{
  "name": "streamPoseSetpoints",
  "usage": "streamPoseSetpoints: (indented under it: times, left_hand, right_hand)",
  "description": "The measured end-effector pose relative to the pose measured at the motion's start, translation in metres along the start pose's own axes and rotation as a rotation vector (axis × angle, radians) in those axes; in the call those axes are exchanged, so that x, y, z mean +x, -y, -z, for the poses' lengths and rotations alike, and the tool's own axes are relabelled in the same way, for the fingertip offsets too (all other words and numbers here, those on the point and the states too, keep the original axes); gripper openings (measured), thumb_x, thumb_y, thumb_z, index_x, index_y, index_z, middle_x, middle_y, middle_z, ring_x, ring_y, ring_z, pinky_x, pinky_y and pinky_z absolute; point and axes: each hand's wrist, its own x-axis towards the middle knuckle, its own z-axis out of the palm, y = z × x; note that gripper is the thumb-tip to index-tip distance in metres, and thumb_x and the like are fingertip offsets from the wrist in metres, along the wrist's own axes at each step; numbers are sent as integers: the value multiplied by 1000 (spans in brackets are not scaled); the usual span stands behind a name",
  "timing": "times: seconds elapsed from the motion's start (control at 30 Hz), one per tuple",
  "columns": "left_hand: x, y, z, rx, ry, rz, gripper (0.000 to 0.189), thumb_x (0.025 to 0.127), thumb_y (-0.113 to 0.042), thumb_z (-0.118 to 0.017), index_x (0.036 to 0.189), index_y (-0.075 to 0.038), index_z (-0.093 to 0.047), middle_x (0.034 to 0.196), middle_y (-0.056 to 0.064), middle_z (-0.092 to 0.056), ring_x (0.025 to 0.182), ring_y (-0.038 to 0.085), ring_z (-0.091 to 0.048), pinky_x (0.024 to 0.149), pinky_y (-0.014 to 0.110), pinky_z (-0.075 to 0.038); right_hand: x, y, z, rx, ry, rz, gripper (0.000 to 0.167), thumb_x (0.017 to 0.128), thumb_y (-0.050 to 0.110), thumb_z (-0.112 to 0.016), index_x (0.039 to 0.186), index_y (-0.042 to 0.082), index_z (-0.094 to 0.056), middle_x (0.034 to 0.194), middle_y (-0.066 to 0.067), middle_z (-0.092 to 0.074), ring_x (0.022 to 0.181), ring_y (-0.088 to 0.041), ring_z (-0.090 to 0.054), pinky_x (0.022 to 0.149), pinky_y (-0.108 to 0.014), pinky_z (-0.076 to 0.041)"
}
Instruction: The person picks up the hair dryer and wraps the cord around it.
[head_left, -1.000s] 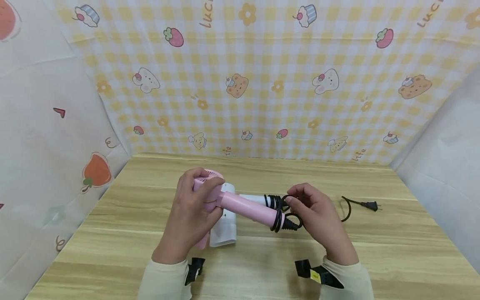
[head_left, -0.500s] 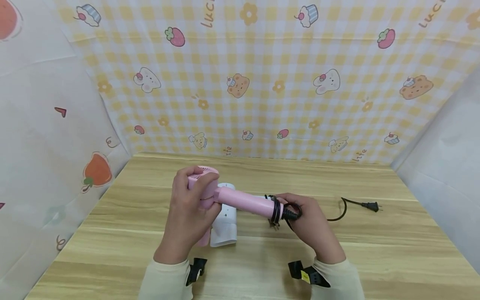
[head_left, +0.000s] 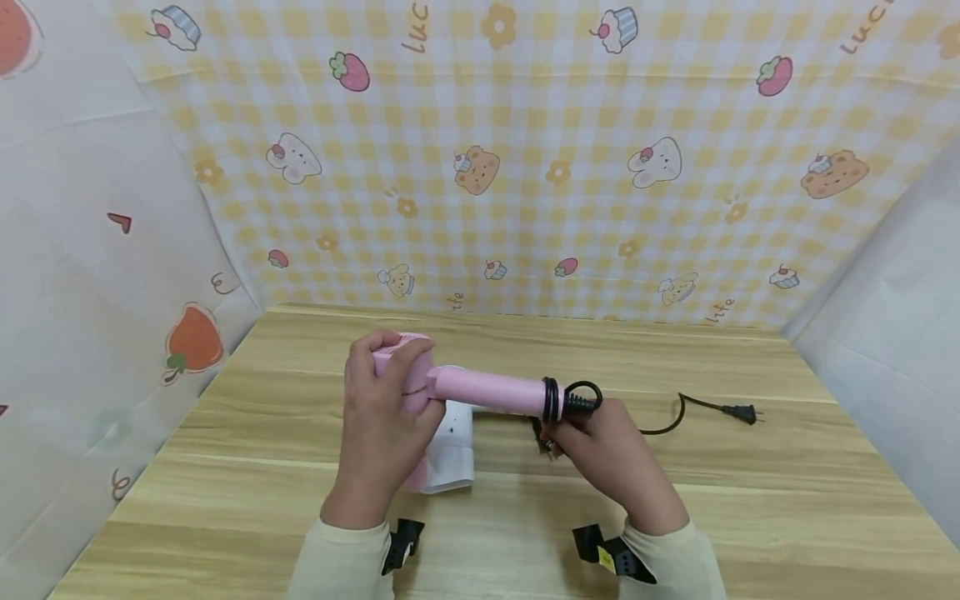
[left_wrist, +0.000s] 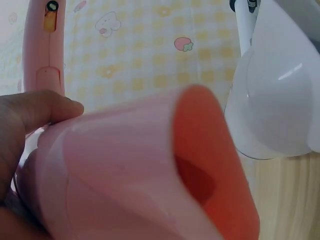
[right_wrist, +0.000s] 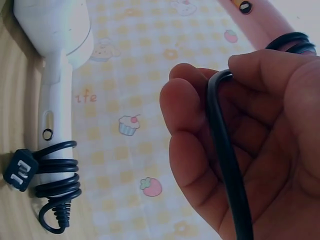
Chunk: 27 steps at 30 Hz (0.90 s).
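My left hand grips a pink hair dryer by its barrel, raised over the table with the handle pointing right. In the left wrist view the open nozzle faces right. Several turns of black cord circle the handle's end, and a small loop stands by the strain relief. Under that end, my right hand pinches the cord between thumb and curled fingers. Behind and below lies a white hair dryer, partly hidden; its own cord is wound round its handle.
The pink dryer's cord trails right over the wooden table to a two-pin plug. Beside the white dryer's handle sits another plug. A checked cloth hangs at the back, with pale side walls left and right.
My right hand has moved left and under the handle's end, carrying the cord round it. The pink dryer has tilted nearer level. The trailing cord has drawn slightly left; the plug has stayed.
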Motion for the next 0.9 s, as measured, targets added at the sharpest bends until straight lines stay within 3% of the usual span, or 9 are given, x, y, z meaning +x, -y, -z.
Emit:
streamPoseSetpoints:
  times: [0.17, 0.33, 0.5, 0.73, 0.9]
  left_hand:
    - [-1, 1, -3, 23, -20, 26, 59, 64, 7, -76, 116, -15, -63, 124, 20, -43, 111, 40, -45, 81, 52, -46]
    - [-2, 1, -6, 58, -22, 38, 60, 63, 8, -77, 116, -16, -63, 123, 21, -43, 111, 41, -45, 82, 52, -45]
    - [-2, 2, -7, 79, -7, 69, 60, 63, 8, -78, 117, -16, -63, 123, 20, -43, 111, 41, -44, 82, 53, -46]
    - [-2, 1, -8, 90, 25, 121, 59, 65, 7, -78, 117, -16, -64, 124, 20, -42, 114, 41, -43, 84, 55, -47]
    - [-3, 2, -9, 121, 41, 140, 60, 66, 7, -79, 118, -17, -63, 125, 19, -42, 115, 41, -42, 86, 56, -47]
  right_hand:
    - [-2, 2, 1, -17, 49, 80, 23, 97, 17, -62, 76, 13, -72, 65, 4, -63, 58, -11, -58, 51, -27, -44]
    - [-4, 2, 2, -94, 96, 130, 16, 95, 21, -67, 81, 15, -71, 66, 9, -58, 54, -5, -49, 49, -25, -42]
    - [-4, 3, 2, -158, 112, 157, 7, 91, 16, -70, 85, 15, -67, 69, 11, -56, 59, -4, -47, 53, -24, -43]
    - [-6, 3, 2, -201, 143, 196, 15, 87, 10, -68, 79, 15, -55, 61, 12, -39, 53, -1, -38, 51, -22, -36]
    - [-8, 6, 4, -210, 137, 240, 16, 84, 5, -65, 81, 18, -55, 63, 12, -41, 54, -1, -36, 51, -22, -33]
